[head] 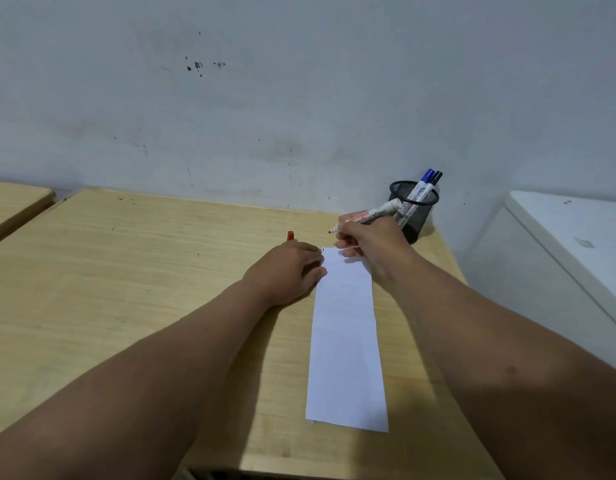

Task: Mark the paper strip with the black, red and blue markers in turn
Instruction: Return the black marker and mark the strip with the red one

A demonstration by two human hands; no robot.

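Gripping the uncapped red marker (368, 214), the right hand (372, 244) hovers over the paper strip (346, 341); left hand (285, 271) clutches the red cap (290, 235)

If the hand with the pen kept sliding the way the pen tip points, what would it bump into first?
The right hand holds the red marker with its tip aimed left. Going straight on, it would probably first reach the red cap poking out behind the left hand, though depth is hard to judge here.
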